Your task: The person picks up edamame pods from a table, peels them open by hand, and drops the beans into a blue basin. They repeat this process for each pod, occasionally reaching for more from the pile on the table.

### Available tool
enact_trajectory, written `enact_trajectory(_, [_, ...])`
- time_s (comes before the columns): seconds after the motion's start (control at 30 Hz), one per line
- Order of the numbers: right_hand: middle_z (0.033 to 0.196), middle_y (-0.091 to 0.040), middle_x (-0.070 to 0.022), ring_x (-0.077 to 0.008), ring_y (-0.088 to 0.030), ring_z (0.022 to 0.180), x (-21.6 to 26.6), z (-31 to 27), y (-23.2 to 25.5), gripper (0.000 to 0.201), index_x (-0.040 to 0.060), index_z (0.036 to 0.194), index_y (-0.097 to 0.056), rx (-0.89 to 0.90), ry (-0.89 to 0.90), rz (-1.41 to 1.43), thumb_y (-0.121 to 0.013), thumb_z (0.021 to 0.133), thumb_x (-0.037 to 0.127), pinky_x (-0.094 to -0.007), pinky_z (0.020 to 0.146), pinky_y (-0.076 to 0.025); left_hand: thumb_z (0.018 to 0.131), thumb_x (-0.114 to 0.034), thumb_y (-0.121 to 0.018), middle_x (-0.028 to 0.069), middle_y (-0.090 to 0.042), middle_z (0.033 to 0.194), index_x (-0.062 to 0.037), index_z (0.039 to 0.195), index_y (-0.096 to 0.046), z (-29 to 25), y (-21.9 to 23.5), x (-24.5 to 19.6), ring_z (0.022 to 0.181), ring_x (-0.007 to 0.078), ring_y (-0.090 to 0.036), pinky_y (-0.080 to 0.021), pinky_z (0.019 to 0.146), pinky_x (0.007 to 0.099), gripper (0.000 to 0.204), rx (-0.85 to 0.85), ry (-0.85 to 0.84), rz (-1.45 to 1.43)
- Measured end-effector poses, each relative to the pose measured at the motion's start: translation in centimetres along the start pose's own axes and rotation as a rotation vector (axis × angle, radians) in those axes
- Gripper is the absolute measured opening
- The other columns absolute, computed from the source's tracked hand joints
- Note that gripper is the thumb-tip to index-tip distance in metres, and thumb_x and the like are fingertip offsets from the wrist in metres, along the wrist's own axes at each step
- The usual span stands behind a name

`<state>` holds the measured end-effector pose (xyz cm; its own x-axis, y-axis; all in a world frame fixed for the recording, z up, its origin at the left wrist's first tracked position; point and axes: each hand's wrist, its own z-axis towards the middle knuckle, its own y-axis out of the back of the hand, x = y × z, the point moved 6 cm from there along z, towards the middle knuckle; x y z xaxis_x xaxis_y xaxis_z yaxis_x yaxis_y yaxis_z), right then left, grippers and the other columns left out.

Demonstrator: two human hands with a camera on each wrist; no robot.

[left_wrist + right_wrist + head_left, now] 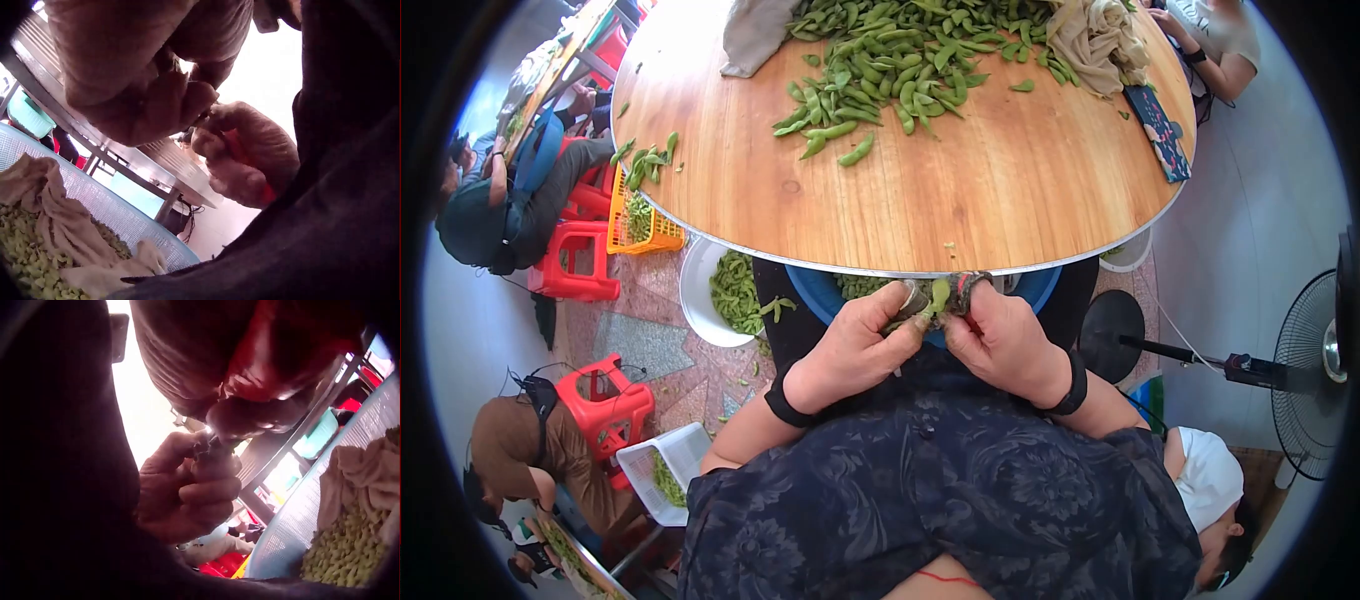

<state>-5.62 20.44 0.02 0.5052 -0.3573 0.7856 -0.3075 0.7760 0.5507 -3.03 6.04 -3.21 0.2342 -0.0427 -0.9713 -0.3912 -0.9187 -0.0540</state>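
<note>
While both thumbs meet at the table edge (900, 272), left hand (855, 345) and right hand (1000, 340) pinch one green pod (940, 296) (over the blue basket (815, 290)), pod pile (890, 60) at twelve o'clock.

a round wooden table (960, 190) carries a far heap of green pods (890, 60), two cloths, a patterned case at right.

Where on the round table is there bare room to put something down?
The near half of the wooden table, between the pod pile and the front rim, is bare. So is the strip between the small pod cluster at the left edge and the pile. The far side is crowded with pods, cloths and a patterned case.
</note>
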Motion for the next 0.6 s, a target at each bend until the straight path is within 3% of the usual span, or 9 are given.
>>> enact_trajectory(0.07, [0.068, -0.059, -0.0171, -0.0354, -0.06, 0.057, 0.4, 0.1, 0.2, 0.016, -0.0002, 0.088, -0.05, 0.023, -0.024, -0.042, -0.063, 0.082, 0.007, -0.0399, 0.049, -0.049, 0.097, -0.01, -0.052, -0.0055, -0.049, 0.079, -0.0026, 0.098, -0.054, 0.1, 0.0, -0.2, 0.07, 0.0008, -0.041, -0.037, 0.058, 0.0204, 0.008, -0.015, -0.036, 0.067])
enact_trajectory(0.17, [0.067, -0.058, -0.0158, -0.0334, -0.06, 0.056, 1.4, 0.5, 0.2, 0.017, 0.0004, 0.087, -0.05, 0.069, 0.112, -0.155, -0.064, 0.081, 0.008, -0.0393, 0.048, -0.048, 0.091, -0.008, -0.053, -0.0043, -0.05, 0.069, -0.0019, 0.09, -0.053, 0.6, 0.1, 0.4, 0.057, 0.0015, -0.046, -0.039, 0.046, 0.0216, 0.006, -0.073, -0.048, -0.012])
enact_trajectory(0.27, [0.064, -0.056, -0.0146, -0.0318, -0.059, 0.055, 1.7, 0.7, 0.1, 0.018, 0.0014, 0.084, -0.049, 0.155, 0.119, -0.238, -0.065, 0.08, 0.008, -0.0388, 0.047, -0.048, 0.087, -0.003, -0.052, -0.003, -0.052, 0.072, -0.0012, 0.092, -0.056, 0.6, -0.2, 0.6, 0.062, 0.0031, -0.047, -0.041, 0.052, 0.0222, 0.007, -0.059, -0.013, -0.109])
enact_trajectory(0.33, [0.062, -0.054, -0.0141, -0.0306, -0.058, 0.053, 2.2, 0.8, -0.1, 0.019, 0.0022, 0.081, -0.048, 0.203, 0.181, -0.321, -0.065, 0.08, 0.009, -0.038, 0.047, -0.048, 0.084, 0.0, -0.049, -0.0018, -0.053, 0.075, -0.0011, 0.094, -0.058, 0.5, -0.4, -0.4, 0.069, 0.005, -0.048, -0.043, 0.06, 0.023, 0.014, -0.008, -0.114, -0.08])
enact_trajectory(0.37, [0.062, -0.054, -0.0141, -0.0306, -0.058, 0.053, 2.4, 0.9, -0.1, 0.019, 0.0022, 0.081, -0.048, 0.21, 0.188, -0.324, -0.065, 0.08, 0.009, -0.038, 0.047, -0.048, 0.082, 0.002, -0.047, -0.0004, -0.056, 0.081, -0.001, 0.095, -0.059, 0.5, -0.3, 0.0, 0.076, 0.0072, -0.05, -0.045, 0.069, 0.0243, 0.018, 0.008, -0.071, -0.075])
enact_trajectory(0.6, [0.06, -0.054, -0.014, -0.0305, -0.059, 0.052, 3.5, 1.5, -0.1, 0.021, 0.003, 0.08, -0.046, 0.197, 0.18, -0.366, -0.066, 0.079, 0.008, -0.0375, 0.045, -0.047, 0.083, 0.004, -0.043, 0.0038, -0.063, 0.093, 0.0002, 0.108, -0.06, 0.7, -0.4, -0.2, 0.088, 0.0098, -0.055, -0.046, 0.081, 0.0268, 0.03, 0.021, -0.084, -0.21])
